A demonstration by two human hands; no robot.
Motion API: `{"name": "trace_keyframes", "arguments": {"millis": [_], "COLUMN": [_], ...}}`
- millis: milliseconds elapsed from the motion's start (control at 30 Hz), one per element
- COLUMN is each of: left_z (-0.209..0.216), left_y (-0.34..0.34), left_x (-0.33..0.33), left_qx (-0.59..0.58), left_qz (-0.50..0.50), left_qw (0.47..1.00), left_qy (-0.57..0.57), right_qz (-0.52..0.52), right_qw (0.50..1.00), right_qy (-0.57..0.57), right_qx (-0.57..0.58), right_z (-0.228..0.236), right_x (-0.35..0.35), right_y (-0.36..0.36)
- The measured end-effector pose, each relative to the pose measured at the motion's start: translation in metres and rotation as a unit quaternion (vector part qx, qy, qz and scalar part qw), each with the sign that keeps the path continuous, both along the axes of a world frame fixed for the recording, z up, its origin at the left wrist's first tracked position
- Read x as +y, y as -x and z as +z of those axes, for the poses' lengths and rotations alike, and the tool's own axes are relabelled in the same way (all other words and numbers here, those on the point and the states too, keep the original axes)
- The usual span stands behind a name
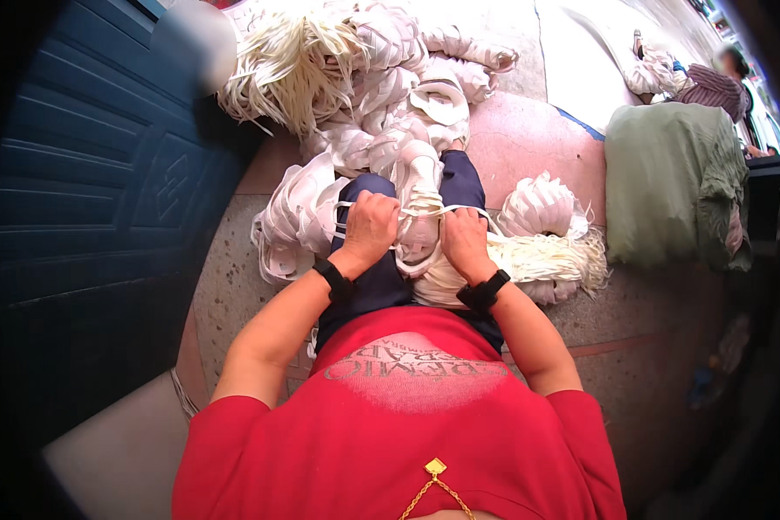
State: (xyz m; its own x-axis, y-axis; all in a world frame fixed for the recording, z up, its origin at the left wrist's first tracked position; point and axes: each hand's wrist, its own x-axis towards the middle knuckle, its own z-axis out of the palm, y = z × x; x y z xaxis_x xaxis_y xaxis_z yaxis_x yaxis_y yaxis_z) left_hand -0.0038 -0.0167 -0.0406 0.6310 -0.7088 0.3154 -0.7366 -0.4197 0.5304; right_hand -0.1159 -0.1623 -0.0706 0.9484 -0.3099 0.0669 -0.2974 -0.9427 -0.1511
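Between my knees stands a bundle of white fabric-like pieces [418, 165], with a pale cord [423, 211] running across its middle. My left hand [373, 227] is closed on one end of the cord, at the bundle's left side. On the right side my right hand [466, 243] grips the other end, and the cord stretches between the two fists. Loose cord ends trail past both hands. The fingertips are partly hidden by the backs of my hands.
More white bundles [381, 95] are heaped ahead of me, topped by a hank of cream strips [299, 65]. Loose white pieces [296, 217] lie left. Cream strips [555, 260] and a tied bundle [542, 206] lie right. A green sack [667, 182] stands farther right; a blue door [104, 165] is left.
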Motion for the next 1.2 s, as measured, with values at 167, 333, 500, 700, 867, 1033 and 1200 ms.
{"name": "trace_keyframes", "arguments": {"millis": [167, 333, 500, 700, 867, 1033, 1200], "left_z": [-0.009, -0.024, -0.033, -0.042, -0.047, -0.052, -0.063], "left_y": [0.002, 0.004, 0.001, 0.016, 0.021, 0.020, 0.024], "left_x": [-0.028, -0.060, -0.061, -0.051, -0.044, -0.043, -0.043], "left_qx": [0.038, 0.014, 0.035, 0.077, 0.135, 0.172, 0.116], "left_qz": [-0.084, -0.117, -0.100, -0.060, -0.034, 0.003, -0.001], "left_qw": [0.994, 0.978, 0.988, 0.994, 0.987, 0.983, 0.990], "left_qy": [-0.057, -0.173, -0.115, 0.040, 0.081, 0.058, 0.082], "right_qz": [-0.055, -0.069, -0.024, -0.002, -0.024, 0.024, 0.022], "right_qw": [0.978, 0.975, 0.982, 0.978, 0.968, 0.975, 0.963], "right_qy": [-0.182, -0.196, -0.144, -0.175, -0.229, -0.209, -0.264], "right_qx": [-0.087, -0.082, -0.119, -0.116, -0.098, -0.072, -0.044], "right_z": [0.003, 0.002, -0.006, -0.006, -0.003, -0.002, -0.001], "right_x": [0.001, -0.005, -0.008, -0.002, 0.003, 0.006, 0.011], "right_y": [0.000, 0.007, 0.008, 0.002, 0.002, -0.001, -0.003]}}
